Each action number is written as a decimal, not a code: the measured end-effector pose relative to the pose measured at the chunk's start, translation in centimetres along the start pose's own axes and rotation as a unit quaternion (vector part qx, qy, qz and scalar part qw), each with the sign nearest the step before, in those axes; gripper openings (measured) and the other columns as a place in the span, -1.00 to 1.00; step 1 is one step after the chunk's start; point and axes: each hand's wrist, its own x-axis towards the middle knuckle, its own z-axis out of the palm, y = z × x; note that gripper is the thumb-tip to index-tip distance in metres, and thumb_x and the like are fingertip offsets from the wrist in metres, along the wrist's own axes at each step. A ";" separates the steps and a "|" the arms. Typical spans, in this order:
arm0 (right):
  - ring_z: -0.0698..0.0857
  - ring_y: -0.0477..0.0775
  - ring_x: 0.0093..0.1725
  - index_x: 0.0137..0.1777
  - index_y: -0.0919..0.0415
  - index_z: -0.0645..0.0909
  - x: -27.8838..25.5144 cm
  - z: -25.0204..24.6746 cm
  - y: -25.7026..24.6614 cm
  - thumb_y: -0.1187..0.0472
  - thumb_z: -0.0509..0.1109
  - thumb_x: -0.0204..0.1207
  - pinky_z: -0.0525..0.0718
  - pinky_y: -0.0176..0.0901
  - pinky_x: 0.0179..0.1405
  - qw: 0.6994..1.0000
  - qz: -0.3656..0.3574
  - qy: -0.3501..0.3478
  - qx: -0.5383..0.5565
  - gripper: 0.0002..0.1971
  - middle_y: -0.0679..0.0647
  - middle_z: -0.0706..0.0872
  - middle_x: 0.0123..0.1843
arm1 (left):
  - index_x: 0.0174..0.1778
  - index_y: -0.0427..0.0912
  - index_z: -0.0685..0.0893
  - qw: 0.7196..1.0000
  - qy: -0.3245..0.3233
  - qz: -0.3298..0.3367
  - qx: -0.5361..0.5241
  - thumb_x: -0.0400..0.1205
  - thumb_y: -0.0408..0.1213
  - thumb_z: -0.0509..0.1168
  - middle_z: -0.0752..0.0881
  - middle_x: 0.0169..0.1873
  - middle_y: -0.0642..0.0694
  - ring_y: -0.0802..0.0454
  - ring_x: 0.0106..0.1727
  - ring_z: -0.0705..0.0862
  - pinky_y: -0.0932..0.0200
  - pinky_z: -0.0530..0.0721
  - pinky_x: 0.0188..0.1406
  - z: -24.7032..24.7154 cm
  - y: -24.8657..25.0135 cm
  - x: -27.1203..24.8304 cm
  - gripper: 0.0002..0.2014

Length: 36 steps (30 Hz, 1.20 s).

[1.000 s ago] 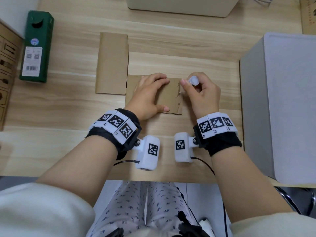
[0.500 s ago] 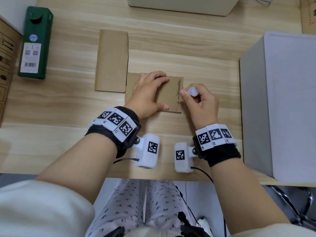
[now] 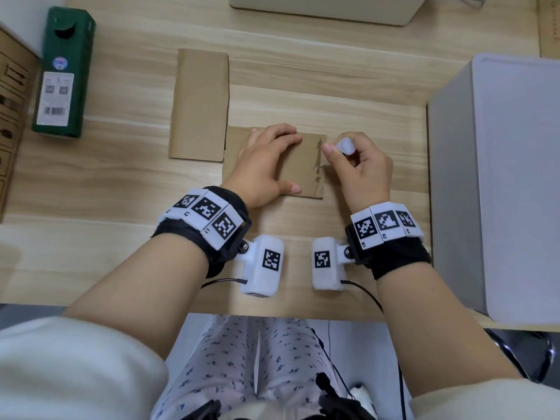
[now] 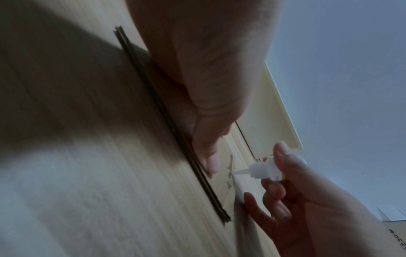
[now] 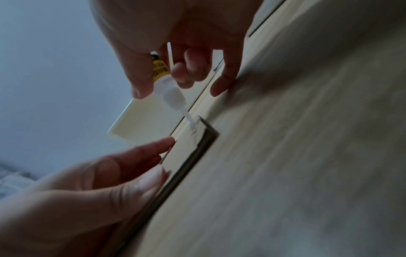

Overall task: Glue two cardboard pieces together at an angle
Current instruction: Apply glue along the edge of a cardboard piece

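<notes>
Two brown cardboard pieces lie flat on the wooden table. The tall piece (image 3: 200,104) sits at the left; the smaller piece (image 3: 300,174) lies beside it, nearer me. My left hand (image 3: 266,159) rests flat on the smaller piece, fingers straight, pressing it down. My right hand (image 3: 354,165) pinches a small glue tube (image 3: 346,146) with a yellow label (image 5: 160,69). Its white nozzle (image 5: 189,118) touches the piece's right edge, where a dark wet glue line (image 3: 318,159) runs. The nozzle (image 4: 241,171) shows beside my left thumb.
A green carton (image 3: 65,72) lies at the far left, next to a brown box (image 3: 12,116). A grey box (image 3: 497,183) stands tall on the right. A cream-coloured case (image 3: 324,7) sits at the back. The table's front edge (image 3: 272,310) is near my wrists.
My right hand with the tube has moved toward me along the right edge of the smaller piece, leaving a dark glue line. The left hand stayed pressing the piece.
</notes>
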 end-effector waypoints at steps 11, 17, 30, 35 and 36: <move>0.49 -0.09 -0.35 -0.37 -0.13 0.46 -1.1 0.0 0.1 0.11 0.43 0.38 0.50 -0.23 -0.27 1.000 0.017 -0.014 0.012 -0.79 -0.16 0.53 -0.41 | 0.41 -0.08 0.39 1.000 0.000 0.005 0.007 0.24 -0.12 0.55 0.37 0.46 -0.04 -0.10 0.44 0.26 0.11 0.13 0.47 0.0 0.0 0.0 -0.19; 0.49 -0.13 -0.38 -0.32 0.03 0.53 -1.1 -0.2 0.1 0.11 0.43 0.39 0.48 -0.29 -0.31 1.000 0.012 -0.017 0.002 -0.86 -0.20 0.55 -0.43 | 0.41 -0.08 0.39 1.000 -0.001 0.003 0.008 0.24 -0.12 0.55 0.37 0.47 -0.04 -0.09 0.45 0.26 0.10 0.12 0.48 0.0 0.0 0.0 -0.19; 0.51 -0.05 -0.34 -0.28 0.08 0.55 0.7 0.2 -0.2 0.08 0.44 0.39 0.52 -0.19 -0.26 1.000 0.021 -0.004 -0.008 -0.86 -0.14 0.55 -0.41 | 0.41 -0.06 0.39 1.000 0.003 0.003 0.004 0.23 -0.12 0.55 0.37 0.46 -0.03 -0.08 0.43 0.26 0.14 0.12 0.46 0.1 -0.2 0.1 -0.19; 0.48 -0.12 -0.37 -0.26 0.10 0.57 -0.3 0.0 -0.1 0.08 0.44 0.39 0.47 -0.31 -0.32 1.000 0.016 -0.016 -0.018 -0.87 -0.08 0.56 -0.40 | 0.41 -0.07 0.39 1.000 0.004 0.004 0.003 0.23 -0.12 0.54 0.37 0.46 -0.03 -0.09 0.44 0.26 0.08 0.14 0.50 0.1 -0.2 0.1 -0.19; 0.49 -0.10 -0.36 -0.26 0.10 0.57 -0.6 -0.1 0.0 0.08 0.44 0.39 0.48 -0.29 -0.31 1.000 0.019 -0.019 -0.016 -0.87 -0.06 0.57 -0.39 | 0.41 -0.07 0.39 1.000 0.005 0.004 0.004 0.24 -0.12 0.54 0.37 0.46 -0.04 -0.09 0.44 0.26 0.08 0.14 0.50 0.1 -0.1 0.1 -0.20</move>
